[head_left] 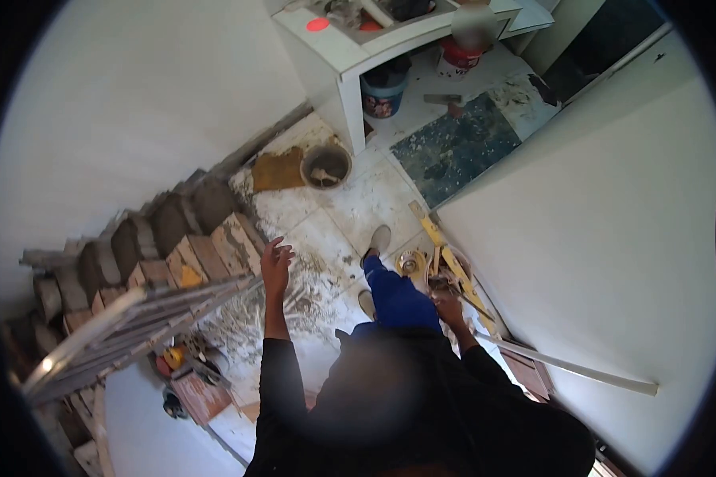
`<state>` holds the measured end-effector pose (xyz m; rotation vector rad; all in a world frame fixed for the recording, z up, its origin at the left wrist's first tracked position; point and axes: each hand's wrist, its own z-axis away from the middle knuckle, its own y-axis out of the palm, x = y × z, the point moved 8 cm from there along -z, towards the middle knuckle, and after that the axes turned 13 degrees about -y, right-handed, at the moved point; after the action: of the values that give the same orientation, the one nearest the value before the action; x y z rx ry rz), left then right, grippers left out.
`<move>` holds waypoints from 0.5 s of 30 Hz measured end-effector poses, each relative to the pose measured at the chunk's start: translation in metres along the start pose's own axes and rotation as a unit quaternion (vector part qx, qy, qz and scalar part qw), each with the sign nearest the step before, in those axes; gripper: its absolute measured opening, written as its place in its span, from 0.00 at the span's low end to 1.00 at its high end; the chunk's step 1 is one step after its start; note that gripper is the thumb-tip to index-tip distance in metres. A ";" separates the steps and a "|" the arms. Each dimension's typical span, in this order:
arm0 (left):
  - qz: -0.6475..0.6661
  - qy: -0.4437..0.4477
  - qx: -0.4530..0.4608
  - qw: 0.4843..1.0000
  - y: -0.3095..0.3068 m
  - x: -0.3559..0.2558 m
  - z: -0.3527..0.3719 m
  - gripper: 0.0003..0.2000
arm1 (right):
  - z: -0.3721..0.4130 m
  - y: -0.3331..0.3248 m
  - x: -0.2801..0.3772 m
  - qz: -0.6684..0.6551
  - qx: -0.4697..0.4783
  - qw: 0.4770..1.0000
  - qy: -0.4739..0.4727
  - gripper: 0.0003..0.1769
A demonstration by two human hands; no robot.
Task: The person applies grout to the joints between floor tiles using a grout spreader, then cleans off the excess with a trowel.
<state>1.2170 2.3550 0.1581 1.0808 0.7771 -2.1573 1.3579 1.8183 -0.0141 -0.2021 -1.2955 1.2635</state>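
Note:
My left hand (276, 266) hangs in the air beside the brick stairs, with its fingers apart and nothing in them. Below it lies floor strewn with plaster scraps. On the other side of my body, my right hand (447, 308) is low beside my blue trouser leg, its fingers curled. What it grips is too small and dark to make out. Just ahead of that hand stands a bucket (463, 262) with tools in it, partly hidden. A yellow spirit level (445, 248) leans across the bucket, and a small yellowish bowl (410, 263) sits beside it.
Brick stairs (207, 258) with mortar rise on the left, behind a metal railing (135, 326). A mortar bucket (326, 166) stands ahead on the tiles. Farther off are a white counter (358, 60), a blue bucket (383, 95) and a dark mat (457, 149). A white wall borders the right.

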 end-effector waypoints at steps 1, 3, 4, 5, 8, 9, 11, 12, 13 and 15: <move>-0.014 0.030 0.009 0.999 0.011 -0.033 -0.024 0.19 | -0.012 -0.007 0.020 -0.022 -0.023 0.992 -0.125 0.13; -0.065 0.074 0.037 0.994 0.019 -0.020 -0.080 0.18 | -0.051 0.006 0.005 0.012 -0.041 0.984 -0.173 0.10; -0.062 0.013 0.035 0.997 0.023 -0.009 -0.087 0.18 | -0.052 0.006 -0.011 -0.157 -0.045 0.987 0.005 0.12; -0.046 -0.065 0.042 0.996 0.024 0.025 -0.101 0.17 | -0.054 -0.008 0.006 -0.162 -0.049 0.985 0.015 0.12; -0.009 -0.186 0.182 0.965 0.037 0.134 -0.113 0.13 | -0.100 -0.054 0.035 -0.362 -0.107 0.915 0.142 0.12; -0.083 -0.329 0.147 0.929 0.035 0.149 -0.097 0.20 | -0.110 -0.067 0.047 -0.362 -0.117 0.914 0.143 0.12; -0.155 -0.377 0.160 0.899 0.044 0.160 -0.091 0.19 | -0.125 -0.096 0.061 -0.330 -0.168 0.911 0.181 0.12; -0.180 -0.381 0.170 0.891 0.049 0.156 -0.094 0.18 | -0.129 -0.109 0.072 -0.334 -0.216 0.900 0.179 0.13; -0.203 -0.382 0.180 0.883 0.054 0.152 -0.100 0.18 | -0.134 -0.114 0.080 -0.337 -0.226 0.898 0.169 0.12; -0.242 -0.379 0.203 0.870 0.060 0.138 -0.123 0.17 | -0.137 -0.119 0.100 -0.348 -0.256 0.886 0.170 0.12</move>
<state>1.2523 2.3705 -0.0319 0.1060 0.2225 -2.9474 1.5107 1.9190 0.0828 -0.2838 -1.2064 0.2422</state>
